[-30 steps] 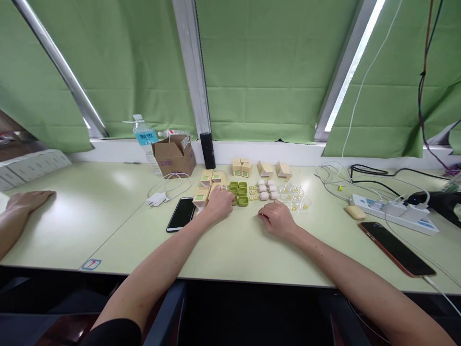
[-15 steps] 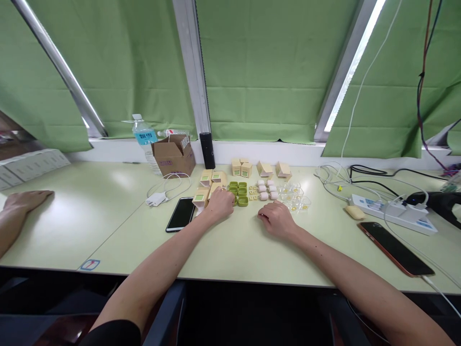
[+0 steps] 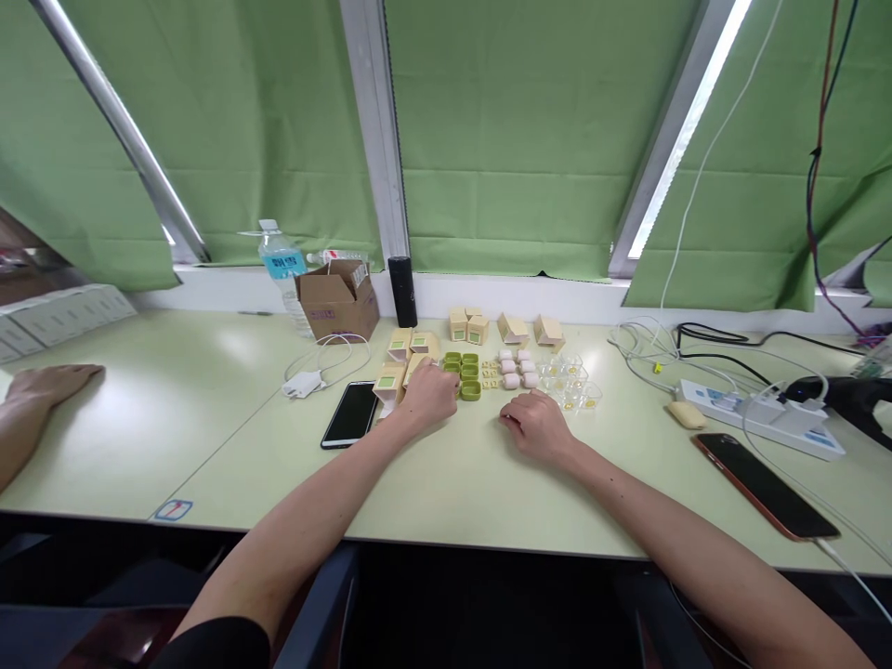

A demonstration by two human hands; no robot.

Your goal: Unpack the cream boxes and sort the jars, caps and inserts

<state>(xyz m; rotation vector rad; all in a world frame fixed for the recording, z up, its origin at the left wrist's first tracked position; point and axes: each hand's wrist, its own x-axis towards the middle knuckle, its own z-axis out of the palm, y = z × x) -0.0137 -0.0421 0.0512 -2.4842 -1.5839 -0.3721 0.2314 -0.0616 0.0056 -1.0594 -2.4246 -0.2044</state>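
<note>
My left hand [image 3: 430, 395] reaches in among small green square cups [image 3: 471, 390], its fingers curled down at the near left of the group. The hand covers part of the cups, and whatever the fingertips grip is hidden. Loosely closed, my right hand [image 3: 536, 423] rests on the table with nothing visible in it. Just beyond it lie pale pink rounded pieces [image 3: 511, 381] and clear plastic pieces [image 3: 591, 395] with yellow marks. Tiny yellow pieces [image 3: 490, 374] form rows between the green cups and the pink pieces. Cream boxes with cut-out windows [image 3: 387, 382] stand beside my left hand.
More cream boxes [image 3: 513, 329] stand at the back. A black phone [image 3: 350, 414], a white charger [image 3: 302, 384], a cardboard box [image 3: 336, 302] and a water bottle [image 3: 282, 269] lie left. A power strip [image 3: 763, 420] and another phone [image 3: 765, 485] lie right. Another person's hand [image 3: 52, 383] rests far left.
My left hand has shifted slightly right and toward me, covering more of the near left green cup. My right hand stays in place.
</note>
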